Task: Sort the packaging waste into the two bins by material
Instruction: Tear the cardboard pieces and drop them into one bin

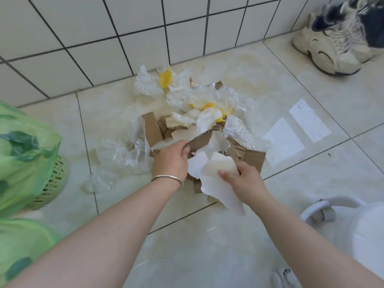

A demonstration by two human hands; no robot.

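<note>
On the tiled floor, a heap of mixed packaging waste (193, 123) is being picked through by both hands.

Just in front of the heap, a strip of corrugated cardboard (202, 140) is being pinched at its near edge by the left hand (171, 161), fingers closed around it, while a torn sheet of white paper (216, 183) is being gripped by the right hand (242, 179), thumb pressed on top. Left of the heap, a green bin (52, 181) lined with a green bag is being kept within reach; right of the heap, a white bin (332, 206) is only partly being shown. The cardboard is judged stiff and light, best taken by an edge. The paper and the crinkled clear plastic film (122, 152) are judged limp and easily torn or slipped, so they are better bunched than pinched.
</note>
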